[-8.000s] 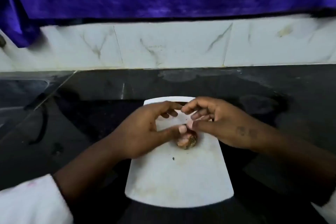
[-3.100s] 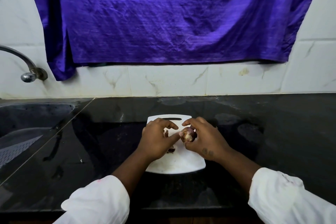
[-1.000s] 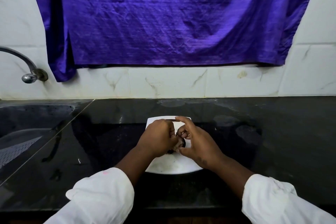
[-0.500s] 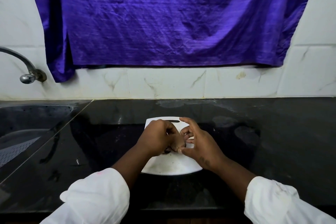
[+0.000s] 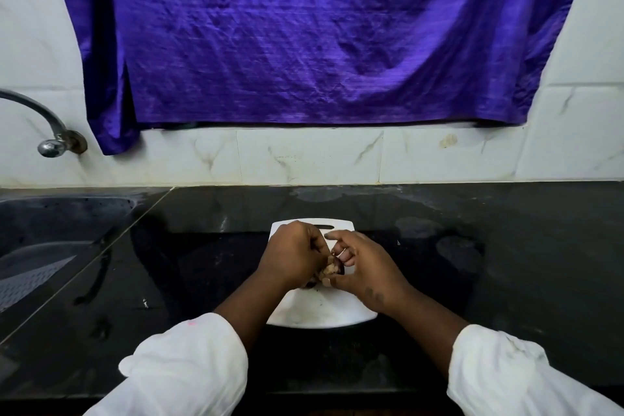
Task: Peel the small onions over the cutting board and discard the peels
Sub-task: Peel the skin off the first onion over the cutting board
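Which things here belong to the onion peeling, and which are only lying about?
For the job:
- small onion, gripped between both hands
- left hand
- right hand
- cutting board beneath them

Only lying about:
- tap
- sink
- purple cloth on the wall

Onion (image 5: 333, 269), mostly hidden 0.5 s ago, now visible between left hand (image 5: 293, 258) and right hand (image 5: 368, 275).

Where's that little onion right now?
In the head view, the small onion is near the centre, held between the left hand and the right hand, over the white cutting board.
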